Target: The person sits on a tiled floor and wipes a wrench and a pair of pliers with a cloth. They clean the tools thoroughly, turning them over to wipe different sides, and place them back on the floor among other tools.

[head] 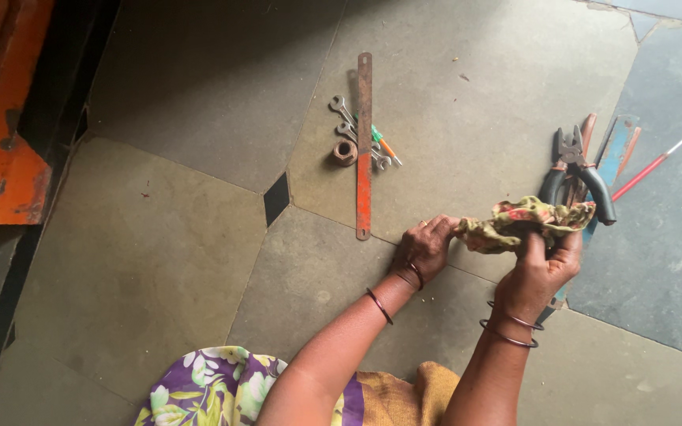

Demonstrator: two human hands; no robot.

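Gripping a crumpled floral rag (524, 221) between them, the left hand (426, 248) pinched one end while the right hand (542, 268) closed over the other, just above the stone floor (159, 252). Black-handled pliers (574, 170) lay partly beneath the rag, perhaps touching it. Well apart lay a rusty metal strip (365, 142), small spanners (343, 118), a nut (345, 152), and a red-handled tool (655, 164).

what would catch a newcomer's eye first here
Both hands meet low at centre-right: the left hand and right hand grip a crumpled floral rag. Just beyond the rag lie dark-handled pliers on the stone floor. At top centre a long rusty metal strip lies beside small spanners.
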